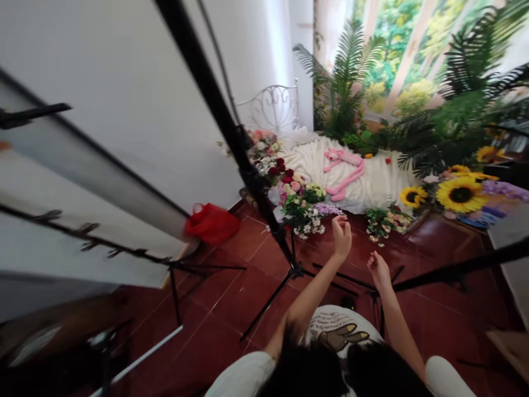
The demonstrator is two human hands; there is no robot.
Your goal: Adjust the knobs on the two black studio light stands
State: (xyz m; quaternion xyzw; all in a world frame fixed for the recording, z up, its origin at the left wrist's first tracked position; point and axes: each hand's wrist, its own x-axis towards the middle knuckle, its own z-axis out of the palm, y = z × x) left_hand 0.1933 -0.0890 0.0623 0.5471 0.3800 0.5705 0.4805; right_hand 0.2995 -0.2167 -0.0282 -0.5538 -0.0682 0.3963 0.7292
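Both arms reach forward above the tiled floor. My left hand (341,237) is raised with its fingers curled in toward the thumb; if anything is between them, it is too small to see. Lower and to the right, my right hand (379,270) is also closed, fingertips pinched together, and its contents cannot be made out. The hands are apart from each other. Beyond them in the view are white and pink flowers (303,215) and a small bunch of pale blooms (388,223). A pink plush toy (347,165) lies on a cream cloth (306,157).
A black stand (243,160) rises left of my hands, its legs spread on the red tiles (231,286). Another black pole (463,267) slants in from the right. A red bag (212,223) sits by the wall. Sunflowers (460,193) and palm leaves (347,71) stand beyond.
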